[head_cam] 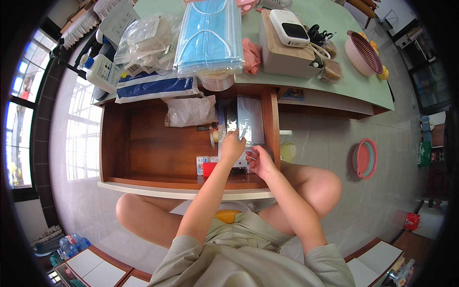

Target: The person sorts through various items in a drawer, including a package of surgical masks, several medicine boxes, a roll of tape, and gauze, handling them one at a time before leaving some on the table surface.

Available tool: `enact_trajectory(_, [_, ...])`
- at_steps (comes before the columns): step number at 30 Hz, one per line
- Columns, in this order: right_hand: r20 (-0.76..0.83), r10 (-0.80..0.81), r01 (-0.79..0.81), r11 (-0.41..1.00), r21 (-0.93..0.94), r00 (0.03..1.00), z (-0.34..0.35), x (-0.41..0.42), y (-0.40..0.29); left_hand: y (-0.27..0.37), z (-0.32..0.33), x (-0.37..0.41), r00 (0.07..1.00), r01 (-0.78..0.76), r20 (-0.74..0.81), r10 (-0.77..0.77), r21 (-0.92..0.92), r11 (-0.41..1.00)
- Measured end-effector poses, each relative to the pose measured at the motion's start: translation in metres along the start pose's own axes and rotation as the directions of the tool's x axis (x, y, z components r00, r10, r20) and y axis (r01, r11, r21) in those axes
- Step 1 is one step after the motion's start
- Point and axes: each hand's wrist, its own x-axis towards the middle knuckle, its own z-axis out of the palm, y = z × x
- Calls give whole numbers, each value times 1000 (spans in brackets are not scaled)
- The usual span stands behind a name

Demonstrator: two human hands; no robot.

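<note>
My left hand point(233, 145) reaches down into the right side of a pulled-out wooden drawer point(157, 154). Its fingertips rest on a clear plastic packet point(251, 118) lying flat there; whether they pinch it is hard to see. Close to the packet's near end, my right hand point(262, 162) is turned partly palm up with its fingers bent and apart. A white item point(241, 163) lies between my wrists, largely covered. Left of my left forearm are a red box point(208, 169) and small white-and-blue packs point(202, 163). A roll of tape point(214, 137) stands beside my left hand.
A crumpled white plastic bag point(192, 111) sits at the drawer's back. Above, the green tabletop point(344, 89) bears packaged blue face masks point(206, 39), a white bottle point(102, 73), a grey box point(283, 61) with a power bank point(288, 28), and a pink colander point(364, 53). A collapsible basin point(365, 158) is at right.
</note>
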Motion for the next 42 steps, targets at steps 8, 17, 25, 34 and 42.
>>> enact_trajectory(8, [10,9,-10,998,57,1000,1,-2,0,-5,6,4,999,-14,-38,11,-86,996])
enact_trajectory(17, [-7,-16,17,997,77,1000,12,-15,-3,-5,4,7,998,-17,-65,-3,-301,954])
enact_trajectory(25, [-10,-9,10,997,74,1000,5,-6,1,-19,29,21,992,121,1,-127,-316,941])
enact_trajectory(34, [-118,-173,169,985,-39,978,8,-12,2,14,-25,4,918,393,309,-247,-646,654])
enact_trajectory(42, [-42,-326,316,936,-157,944,13,-28,2,28,-61,-26,903,428,333,-271,-651,627])
